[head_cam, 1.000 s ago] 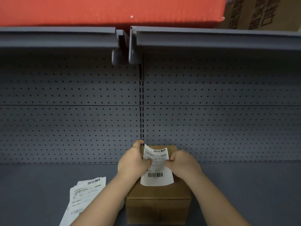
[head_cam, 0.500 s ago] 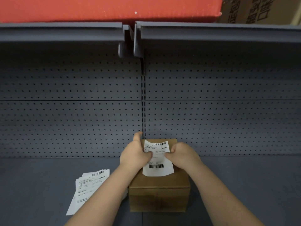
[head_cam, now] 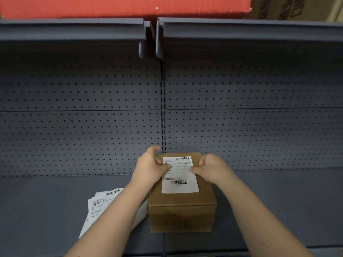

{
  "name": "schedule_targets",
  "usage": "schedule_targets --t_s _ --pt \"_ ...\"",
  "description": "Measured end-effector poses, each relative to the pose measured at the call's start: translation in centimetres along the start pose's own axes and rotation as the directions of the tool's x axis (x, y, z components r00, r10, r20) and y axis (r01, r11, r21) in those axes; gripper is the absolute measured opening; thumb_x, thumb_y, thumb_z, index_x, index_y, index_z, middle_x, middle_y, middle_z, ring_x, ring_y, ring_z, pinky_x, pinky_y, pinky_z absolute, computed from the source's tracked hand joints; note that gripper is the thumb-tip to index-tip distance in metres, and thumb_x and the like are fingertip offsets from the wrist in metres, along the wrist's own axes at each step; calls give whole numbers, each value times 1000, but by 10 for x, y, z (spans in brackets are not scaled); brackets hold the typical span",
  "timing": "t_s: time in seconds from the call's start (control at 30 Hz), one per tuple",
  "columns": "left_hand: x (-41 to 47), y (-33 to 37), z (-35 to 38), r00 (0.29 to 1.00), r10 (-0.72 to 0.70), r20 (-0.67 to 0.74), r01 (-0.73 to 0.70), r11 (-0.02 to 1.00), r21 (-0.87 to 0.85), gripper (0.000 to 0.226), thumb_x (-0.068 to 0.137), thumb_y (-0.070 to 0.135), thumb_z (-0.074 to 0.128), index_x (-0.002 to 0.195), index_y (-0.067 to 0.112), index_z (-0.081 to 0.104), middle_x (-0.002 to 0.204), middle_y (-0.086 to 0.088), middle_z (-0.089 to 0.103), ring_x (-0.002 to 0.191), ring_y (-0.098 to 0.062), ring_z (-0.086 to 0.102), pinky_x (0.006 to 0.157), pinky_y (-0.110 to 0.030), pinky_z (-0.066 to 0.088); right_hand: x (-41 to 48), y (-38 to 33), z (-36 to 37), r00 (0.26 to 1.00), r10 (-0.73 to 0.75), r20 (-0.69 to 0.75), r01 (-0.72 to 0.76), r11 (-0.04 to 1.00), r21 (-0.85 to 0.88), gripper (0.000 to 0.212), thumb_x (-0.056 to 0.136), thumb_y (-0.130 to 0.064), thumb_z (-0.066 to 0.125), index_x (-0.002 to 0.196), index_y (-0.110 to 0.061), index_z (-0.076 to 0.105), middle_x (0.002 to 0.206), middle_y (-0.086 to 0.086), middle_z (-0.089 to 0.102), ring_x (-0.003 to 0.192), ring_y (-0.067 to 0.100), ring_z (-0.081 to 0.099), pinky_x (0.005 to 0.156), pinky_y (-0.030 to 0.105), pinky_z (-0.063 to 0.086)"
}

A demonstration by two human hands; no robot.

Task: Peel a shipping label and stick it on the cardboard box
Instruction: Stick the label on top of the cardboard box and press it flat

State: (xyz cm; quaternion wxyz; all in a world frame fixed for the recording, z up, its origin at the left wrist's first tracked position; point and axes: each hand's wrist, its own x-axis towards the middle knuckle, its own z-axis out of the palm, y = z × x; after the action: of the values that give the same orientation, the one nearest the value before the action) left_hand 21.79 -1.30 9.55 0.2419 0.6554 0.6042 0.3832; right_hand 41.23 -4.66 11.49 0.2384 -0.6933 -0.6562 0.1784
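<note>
A stockroom or shop storage bay; grey metal shelf [head_cam: 55, 210] with a pegboard back [head_cam: 74, 127]; red box [head_cam: 111, 6] and printed carton [head_cam: 297, 8] on the upper shelf [head_cam: 241, 28]; a label stack [head_cam: 98, 206] at near left.

Bare shelf [head_cam: 278, 201] lies open to my right; on my left a label stack [head_cam: 100, 206] crowds the cardboard box [head_cam: 182, 214], with the pegboard wall [head_cam: 241, 136] just behind it.
</note>
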Motion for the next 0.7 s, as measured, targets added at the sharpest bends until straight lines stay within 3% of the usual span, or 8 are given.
schedule_targets --t_s 0.1,0.17,0.27,0.47,0.6,0.7 --pt "-6 -2 -2 985 166 50 -167 986 23 22 77 21 78 98 25 72 89 4 70 82 -12 64 72 -21 51 2 4 2 979 -191 -69 194 980 45 8 81 -24 71 78 -23 64 76 -9 58 67 8 55 57 21 44" --pt "-12 -3 3 929 315 194 -327 944 33 15 80 20 74 95 23 76 96 6 74 89 -7 66 84 -23 53 2 2 13 943 -332 -6 332 943 37 6 80 -23 72 83 -25 67 88 -9 60 81 7 57 72 25 51" --pt "-14 -8 11 859 441 259 -467 883 48 14 81 18 73 94 21 78 95 6 77 89 -2 67 85 -23 54 4 4 27 914 -404 16 404 914 33 8 77 -27 74 74 -27 66 86 -7 62 86 11 58 79 38 52" --pt "-11 -13 -3 834 471 286 -511 856 81 14 83 19 71 95 20 79 100 8 76 97 1 62 85 4 36 2 17 19 902 -433 4 432 900 56 10 79 -24 75 88 -21 74 95 -9 69 92 3 60 89 25 50" --pt "-2 -31 -20 879 409 243 -444 889 109 16 83 17 71 96 23 79 103 10 74 100 2 61 87 4 34 2 40 0 942 -336 -15 336 941 47 15 76 -24 78 90 -23 75 96 -15 68 93 -1 61 94 25 49" --pt "-1 -33 -22 874 414 256 -454 882 124 18 82 14 70 95 22 79 102 9 74 100 0 62 88 2 36 2 45 -4 946 -324 -10 324 946 10 15 76 -28 77 91 -25 75 96 -17 66 94 -1 60 94 27 48"
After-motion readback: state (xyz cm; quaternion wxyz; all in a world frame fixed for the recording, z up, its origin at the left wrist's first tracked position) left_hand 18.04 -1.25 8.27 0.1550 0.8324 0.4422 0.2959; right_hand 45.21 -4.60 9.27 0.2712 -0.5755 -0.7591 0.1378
